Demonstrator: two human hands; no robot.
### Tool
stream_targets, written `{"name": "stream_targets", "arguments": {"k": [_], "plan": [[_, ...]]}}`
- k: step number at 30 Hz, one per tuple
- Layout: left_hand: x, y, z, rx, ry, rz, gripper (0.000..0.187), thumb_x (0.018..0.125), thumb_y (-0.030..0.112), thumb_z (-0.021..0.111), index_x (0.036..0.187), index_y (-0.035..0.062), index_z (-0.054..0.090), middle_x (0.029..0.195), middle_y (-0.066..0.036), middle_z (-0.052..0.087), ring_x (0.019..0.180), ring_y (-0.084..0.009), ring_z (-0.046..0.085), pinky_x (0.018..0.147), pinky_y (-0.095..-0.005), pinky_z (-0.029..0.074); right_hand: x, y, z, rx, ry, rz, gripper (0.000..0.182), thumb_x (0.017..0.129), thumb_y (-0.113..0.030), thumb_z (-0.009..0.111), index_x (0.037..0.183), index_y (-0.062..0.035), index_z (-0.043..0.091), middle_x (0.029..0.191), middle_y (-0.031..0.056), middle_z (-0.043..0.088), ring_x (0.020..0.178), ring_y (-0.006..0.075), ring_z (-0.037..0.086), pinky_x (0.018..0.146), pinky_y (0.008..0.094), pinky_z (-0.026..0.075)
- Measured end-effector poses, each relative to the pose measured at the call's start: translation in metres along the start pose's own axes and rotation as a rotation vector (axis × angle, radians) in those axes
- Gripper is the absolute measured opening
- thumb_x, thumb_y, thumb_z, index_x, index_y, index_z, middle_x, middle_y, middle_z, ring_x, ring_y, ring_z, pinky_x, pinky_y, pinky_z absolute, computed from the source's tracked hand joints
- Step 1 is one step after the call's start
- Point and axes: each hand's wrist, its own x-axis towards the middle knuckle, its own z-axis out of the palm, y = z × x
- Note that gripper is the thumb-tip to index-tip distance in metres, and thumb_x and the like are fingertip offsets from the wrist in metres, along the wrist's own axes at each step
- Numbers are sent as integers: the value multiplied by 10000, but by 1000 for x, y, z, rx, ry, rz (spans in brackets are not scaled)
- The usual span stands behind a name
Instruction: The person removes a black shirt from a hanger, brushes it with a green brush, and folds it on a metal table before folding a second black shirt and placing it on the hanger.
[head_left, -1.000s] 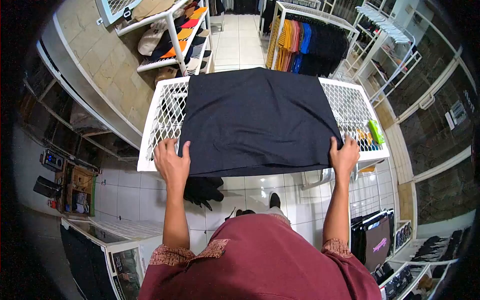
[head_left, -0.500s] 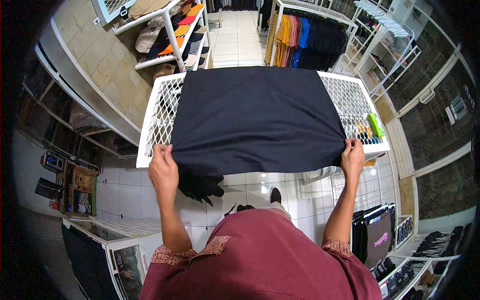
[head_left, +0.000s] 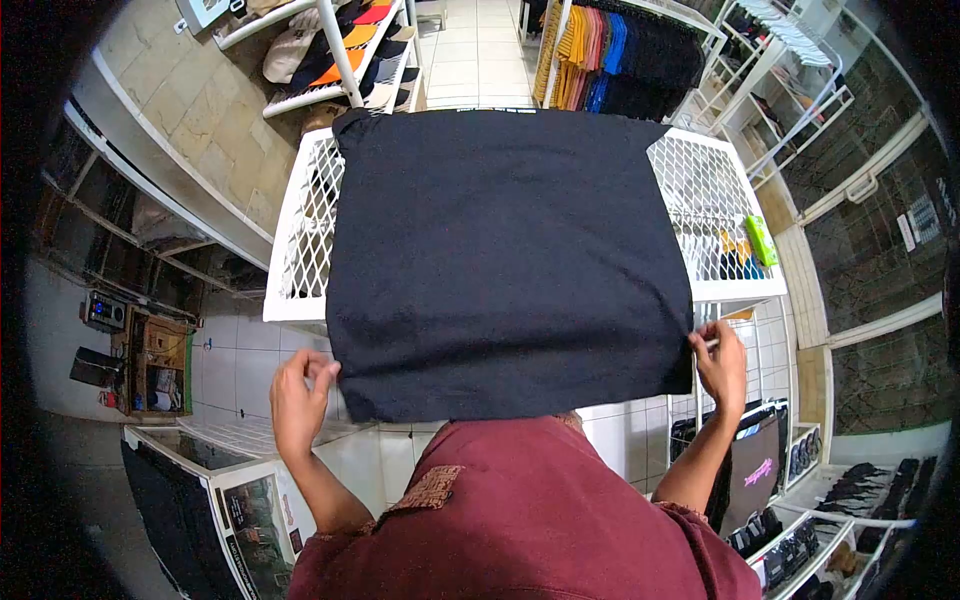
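A black T-shirt [head_left: 510, 250] lies spread over the white mesh-top table, its near part hanging past the table's front edge towards my body. At the garment's left edge my left hand [head_left: 303, 402] is closed, thumb and fingertips pinching the fabric. Opposite it, my right hand [head_left: 720, 368] pinches the right edge, slightly higher up. Sleeve-like corners show at the far end, and soft creases cross the near half. The far hanging part is hidden.
The white mesh table [head_left: 290, 250] carries a bright green packet [head_left: 761, 240] on its right side. Shelves of caps [head_left: 345, 65] stand at the back left, a rack of hanging clothes [head_left: 610, 60] at the back right. Glass doors [head_left: 870, 200] line the right.
Both hands have moved closer to my body and slightly apart, drawing the T-shirt nearer. More fabric now overhangs the front edge, and the sleeve-like far corners have come into view.
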Motion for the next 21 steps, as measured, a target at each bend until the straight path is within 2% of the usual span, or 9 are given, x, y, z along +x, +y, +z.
{"name": "stream_targets", "arguments": {"k": [2, 5, 7, 9, 11, 15, 19, 20, 21], "plan": [[11, 28, 8, 73, 333, 201, 194, 923, 179, 728, 946, -9, 685, 800, -127, 668, 709, -240, 626, 674, -380, 491, 11, -28, 4, 101, 155, -41, 214, 901, -186, 747, 1010, -12, 684, 976, 180, 696, 908, 370, 680, 808, 448, 524], [34, 81, 29, -238, 264, 253, 217, 896, 187, 765, 993, 1, 712, 878, -130, 686, 788, -263, 643, 754, -375, 517, 32, -82, 23, 487, 179, -167, 213, 905, -186, 745, 1025, -19, 692, 991, 172, 697, 865, 347, 697, 768, 443, 547], [56, 107, 53, -155, 233, 434, 218, 885, 206, 771, 955, 11, 702, 893, -126, 685, 858, -281, 659, 786, -396, 524, 48, -113, 47, 479, 191, -428, 203, 900, -186, 748, 1005, -19, 695, 961, 174, 696, 840, 352, 702, 729, 435, 561], [76, 125, 77, -83, 271, 544, 243, 876, 245, 778, 926, 22, 694, 906, -122, 668, 887, -308, 644, 794, -415, 519, 57, -141, 61, 331, 142, -536, 191, 890, -180, 750, 958, -12, 689, 930, 178, 688, 834, 377, 691, 720, 447, 562], [93, 129, 96, 46, 325, 598, 281, 874, 280, 781, 958, 26, 694, 955, -121, 657, 927, -307, 628, 821, -415, 508, 63, -155, 71, 181, 40, -508, 194, 878, -181, 754, 930, -10, 679, 902, 187, 672, 833, 401, 674, 746, 460, 558], [105, 126, 108, 120, 343, 584, 375, 873, 341, 789, 1064, 30, 701, 1031, -127, 640, 993, -308, 609, 887, -432, 490, 69, -156, 83, 35, 109, -467, 313, 825, -270, 814, 971, -28, 679, 952, 164, 678, 917, 374, 679, 787, 464, 558], [107, 125, 96, 123, 233, 533, 520, 881, 433, 766, 1218, 46, 682, 1149, -131, 632, 1102, -325, 587, 984, -488, 456, 82, -158, 74, -97, 94, -479, 470, 752, -359, 863, 1054, -40, 695, 1048, 144, 683, 1013, 345, 665, 853, 436, 566], [111, 124, 95, 126, 215, 535, 591, 858, 459, 777, 1271, 51, 666, 1217, -147, 623, 1161, -329, 574, 1029, -478, 438, 90, -160, 69, -156, -25, -410, 688, 684, -467, 893, 1196, -59, 679, 1168, 142, 667, 1116, 337, 638, 922, 443, 549], [116, 123, 94, 128, 198, 538, 664, 836, 485, 788, 1324, 57, 650, 1284, -164, 613, 1221, -332, 561, 1074, -468, 420, 97, -160, 67, -156, -21, -412, 688, 684, -467, 893, 1196, -59, 679, 1168, 142, 667, 1116, 337, 638, 922, 443, 549]]}}
